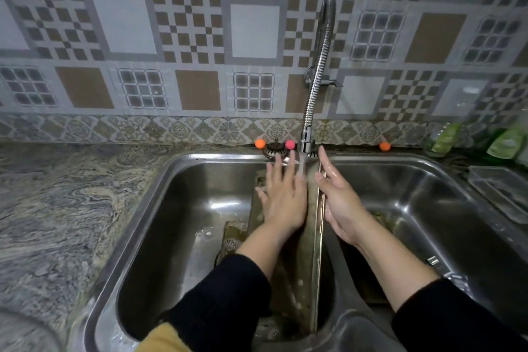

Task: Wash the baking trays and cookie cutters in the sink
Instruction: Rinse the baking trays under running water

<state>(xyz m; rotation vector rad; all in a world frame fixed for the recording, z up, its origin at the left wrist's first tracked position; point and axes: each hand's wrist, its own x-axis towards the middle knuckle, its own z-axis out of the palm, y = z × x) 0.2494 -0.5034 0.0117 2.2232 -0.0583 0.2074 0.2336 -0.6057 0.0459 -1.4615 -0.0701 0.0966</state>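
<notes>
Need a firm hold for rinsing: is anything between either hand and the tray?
Nothing visible. The left hand lies flat on the tray, and the right hand grips its edge.

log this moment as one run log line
stage: rinsing tray | left hand: flat on tray | right hand: holding tray edge | tap: running | tray: upright between sink basins

I see one baking tray (313, 237), grimy, brownish metal, standing on edge along the divider of the double steel sink (177, 180), leaning into the left basin. Water from the tap hits its top end. A second dirty tray (233, 233) lies low in the left basin beside it. Cookie cutters not discernible.
</notes>
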